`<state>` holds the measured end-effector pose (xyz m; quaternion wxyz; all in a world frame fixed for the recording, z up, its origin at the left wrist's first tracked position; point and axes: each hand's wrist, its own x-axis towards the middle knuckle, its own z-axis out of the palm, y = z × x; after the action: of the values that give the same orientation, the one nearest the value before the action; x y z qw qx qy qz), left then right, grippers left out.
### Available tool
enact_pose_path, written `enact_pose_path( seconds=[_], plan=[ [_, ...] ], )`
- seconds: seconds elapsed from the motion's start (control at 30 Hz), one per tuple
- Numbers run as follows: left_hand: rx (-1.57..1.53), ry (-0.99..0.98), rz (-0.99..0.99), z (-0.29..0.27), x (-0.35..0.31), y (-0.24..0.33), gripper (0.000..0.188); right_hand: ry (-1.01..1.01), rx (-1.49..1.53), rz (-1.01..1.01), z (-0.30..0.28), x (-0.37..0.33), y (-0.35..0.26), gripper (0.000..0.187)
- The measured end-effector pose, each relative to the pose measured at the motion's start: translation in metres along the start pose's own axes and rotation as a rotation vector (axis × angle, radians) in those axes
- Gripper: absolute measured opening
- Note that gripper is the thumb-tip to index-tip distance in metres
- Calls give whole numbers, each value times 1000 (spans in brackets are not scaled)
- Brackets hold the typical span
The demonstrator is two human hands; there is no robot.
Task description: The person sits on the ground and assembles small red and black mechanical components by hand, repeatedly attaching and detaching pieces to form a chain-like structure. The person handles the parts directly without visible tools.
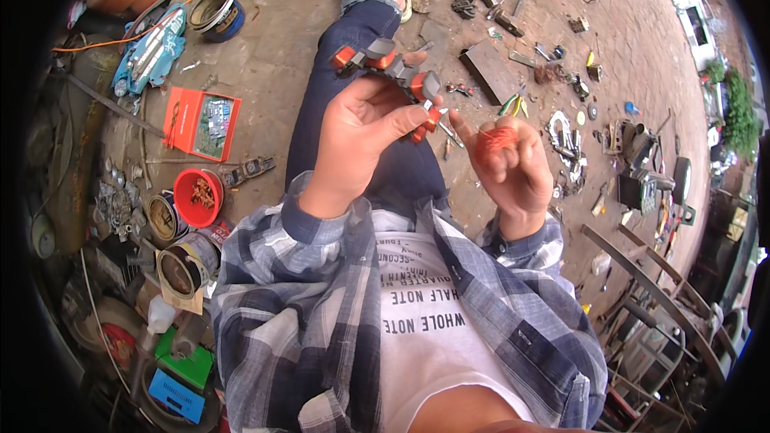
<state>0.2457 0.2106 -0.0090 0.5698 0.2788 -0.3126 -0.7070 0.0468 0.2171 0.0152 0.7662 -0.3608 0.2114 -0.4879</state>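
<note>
Over my thighs, my left hand (357,132) grips what looks like a motor stator (377,54), a curved part with dark grey poles and orange-red windings. My left thumb presses near its lower end, while the other fingers are mostly behind it. To the right, my right hand (513,164) is raised with its fingers curled on a loose coil of thin orange-red wire (496,141). Its index finger points toward the stator, apart from it. Whether a strand of wire runs between the two hands is too fine to make out.
On the ground at left lie an open red box (183,122) of small parts, a red bucket (183,186) and several paint cans (178,271). At right are a brown metal box (486,70), pliers (514,103), scattered metal parts and a metal frame (642,261).
</note>
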Motion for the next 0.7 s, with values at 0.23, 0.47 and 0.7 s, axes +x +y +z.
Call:
enact_pose_path(
  seconds=[0.23, 0.47, 0.7],
  plan=[
    [130, 99, 105, 17, -5, 1, 39, 142, -206, -309, 16, 7, 25, 46],
    [-39, 285, 175, 14, 1, 4, 26, -39, -158, -295, 18, 5, 23, 34],
    [-373, 150, -2, 12, -5, 2, 25, 288, 697, -196, 21, 18, 16, 43]
  ],
)
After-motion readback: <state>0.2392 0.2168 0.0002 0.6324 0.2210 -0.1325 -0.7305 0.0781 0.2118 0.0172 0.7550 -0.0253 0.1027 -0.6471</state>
